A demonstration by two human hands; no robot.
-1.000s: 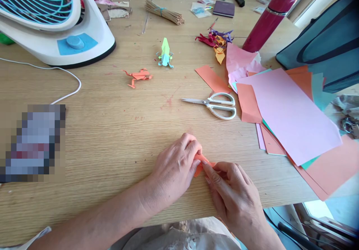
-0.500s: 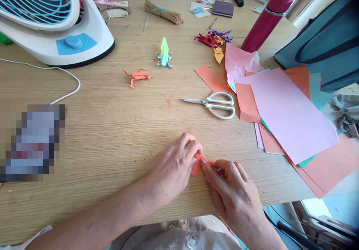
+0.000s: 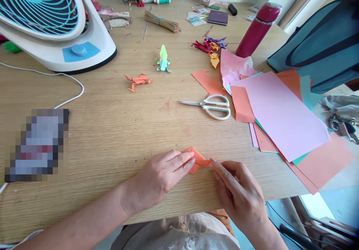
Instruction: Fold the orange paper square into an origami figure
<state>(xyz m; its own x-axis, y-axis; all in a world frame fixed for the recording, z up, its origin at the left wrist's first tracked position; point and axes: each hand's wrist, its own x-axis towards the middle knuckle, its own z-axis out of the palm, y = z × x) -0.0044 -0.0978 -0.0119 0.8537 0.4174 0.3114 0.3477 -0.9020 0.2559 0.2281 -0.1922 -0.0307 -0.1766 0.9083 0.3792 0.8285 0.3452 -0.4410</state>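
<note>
- Crisply creased, the folded orange paper [image 3: 198, 155] lies near the table's [image 3: 103, 145] front edge, angular, with one narrow point [image 3: 203, 162].
- Left hand [image 3: 158, 176]: fingers together across it; grip unclear.
- Right hand [image 3: 242, 194]: fingertips pinch the point.

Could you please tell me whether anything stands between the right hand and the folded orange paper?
Nothing visible does: the right hand is at the pointed end of the paper. The left hand rests on its other side, and the scissors lie farther off.
</note>
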